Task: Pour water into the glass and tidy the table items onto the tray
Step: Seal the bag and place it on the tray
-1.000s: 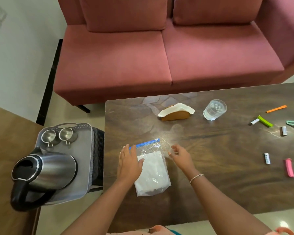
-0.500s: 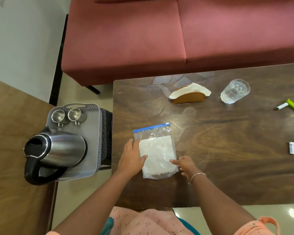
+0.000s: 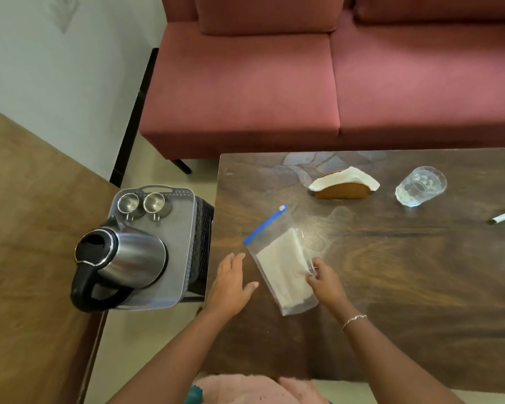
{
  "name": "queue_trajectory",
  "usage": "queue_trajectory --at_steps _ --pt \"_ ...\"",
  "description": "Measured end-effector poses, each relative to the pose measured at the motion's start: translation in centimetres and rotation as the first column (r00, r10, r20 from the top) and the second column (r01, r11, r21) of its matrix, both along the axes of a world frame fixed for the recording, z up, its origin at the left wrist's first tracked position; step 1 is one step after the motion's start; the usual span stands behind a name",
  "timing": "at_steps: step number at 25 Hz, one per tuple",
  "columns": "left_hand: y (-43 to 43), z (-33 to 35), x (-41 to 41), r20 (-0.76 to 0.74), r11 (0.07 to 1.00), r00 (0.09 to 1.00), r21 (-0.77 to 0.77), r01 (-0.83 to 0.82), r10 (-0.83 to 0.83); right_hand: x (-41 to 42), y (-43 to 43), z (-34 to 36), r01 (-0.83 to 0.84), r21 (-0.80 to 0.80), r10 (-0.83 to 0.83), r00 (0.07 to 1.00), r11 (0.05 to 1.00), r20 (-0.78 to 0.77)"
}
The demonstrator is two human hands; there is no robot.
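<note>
Right of grey plastic tray (image 3: 184, 228): right hand (image 3: 322, 279) pinches clear blue-zipped bag (image 3: 277, 258); left hand (image 3: 231, 282) grip slack, empty; tabletop (image 3: 391, 272) items apparently untidied.

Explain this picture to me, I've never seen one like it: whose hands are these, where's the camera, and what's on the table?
No machine here: a person wears a camera on the head, looking down at their own bare hands. The right hand pinches a bag of something white on the table; the left hand is open beside it. Farther off stand a napkin holder and a glass. Left of the table, a tray carries a kettle and two cups.
</note>
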State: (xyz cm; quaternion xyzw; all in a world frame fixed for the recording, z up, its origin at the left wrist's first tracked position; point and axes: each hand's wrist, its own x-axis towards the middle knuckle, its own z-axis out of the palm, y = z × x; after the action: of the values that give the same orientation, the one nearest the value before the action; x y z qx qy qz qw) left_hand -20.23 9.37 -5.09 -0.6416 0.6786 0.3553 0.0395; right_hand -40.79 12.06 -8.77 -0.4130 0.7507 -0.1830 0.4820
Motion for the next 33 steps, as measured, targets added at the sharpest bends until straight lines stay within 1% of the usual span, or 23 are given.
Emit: queue_trajectory --at_steps 2,3,5,7,9,11,13,15,17,19,21,23,26,28,30,33 --pt "-1.7 1.4 -0.5 -0.117 0.995 0.993 -0.092 -0.032 0.021 -0.5 -0.5 2.4 -0.104 -0.155 0.087 0.99 0.982 -0.114" --pt "-2.9 2.4 -0.7 -0.183 0.986 0.983 -0.154 -0.062 0.034 -0.9 -0.6 3.5 -0.132 -0.228 0.102 0.985 0.965 -0.142" --pt "-5.4 4.8 -1.1 -0.314 0.954 0.947 -0.256 -0.155 0.069 -1.5 -0.9 5.9 -0.163 -0.356 0.117 0.982 0.92 -0.149" --pt "-7.6 8.2 -1.5 -0.45 0.934 0.889 -0.276 -0.228 0.085 -1.9 -1.4 8.5 -0.156 -0.462 0.101 0.985 0.873 -0.141" --pt "-9.4 11.3 -1.8 -0.56 0.932 0.827 -0.277 -0.233 0.04 -2.2 -2.0 10.1 -0.109 -0.561 0.055 0.992 0.821 -0.112" --pt "-10.5 13.7 -2.1 -0.657 0.932 0.754 -0.281 -0.23 -0.012 -2.6 -2.7 11.0 -0.077 -0.619 0.028 0.996 0.782 -0.088" --pt "-10.7 15.3 -2.5 -0.713 0.915 0.7 -0.305 -0.265 -0.035 -2.8 -3.2 11.6 -0.071 -0.66 0.034 0.997 0.748 -0.068" --pt "-10.7 16.6 -2.9 -0.704 0.88 0.709 -0.365 -0.303 -0.047 -2.8 -3.4 12.3 -0.069 -0.695 0.067 0.997 0.715 -0.03" --pt "-11.0 17.5 -3.1 -0.704 0.879 0.709 -0.362 -0.31 -0.041 -2.5 -3.5 12.8 -0.089 -0.711 0.105 0.994 0.697 -0.022" --pt "-11.1 18.1 -3.1 -0.759 0.897 0.649 -0.313 -0.312 -0.04 -2.4 -3.6 13.0 -0.106 -0.726 0.125 0.992 0.68 -0.028" --pt "-10.8 18.5 -3.2 -0.814 0.895 0.58 -0.276 -0.35 -0.024 -2.2 -3.6 13.0 -0.105 -0.718 0.132 0.991 0.688 -0.018" --pt "-10.3 18.8 -3.3 -0.828 0.879 0.561 -0.28 -0.385 -0.017 -2.1 -3.4 13.2 -0.101 -0.691 0.136 0.991 0.716 -0.004" --pt "-9.9 19.1 -3.4 -0.8 0.857 0.599 -0.336 -0.391 -0.041 -2.2 -3.4 14.3 -0.108 -0.678 0.142 0.99 0.727 -0.006" --pt "-9.8 19.2 -3.7 -0.76 0.848 0.646 -0.387 -0.362 -0.071 -1.8 -4.0 16.0 -0.079 -0.73 0.117 0.993 0.679 0.002" --pt "-9.5 19.2 -4.0 -0.703 0.839 0.702 -0.447 -0.312 -0.113 -0.8 -5.0 18.3 -0.002 -0.788 0.095 0.993 0.616 0.071" --pt "-9.1 19.3 -4.5 -0.65 0.837 0.745 -0.486 -0.252 -0.153 1.0 -6.5 21.5 0.065 -0.845 0.116 0.982 0.532 0.148"
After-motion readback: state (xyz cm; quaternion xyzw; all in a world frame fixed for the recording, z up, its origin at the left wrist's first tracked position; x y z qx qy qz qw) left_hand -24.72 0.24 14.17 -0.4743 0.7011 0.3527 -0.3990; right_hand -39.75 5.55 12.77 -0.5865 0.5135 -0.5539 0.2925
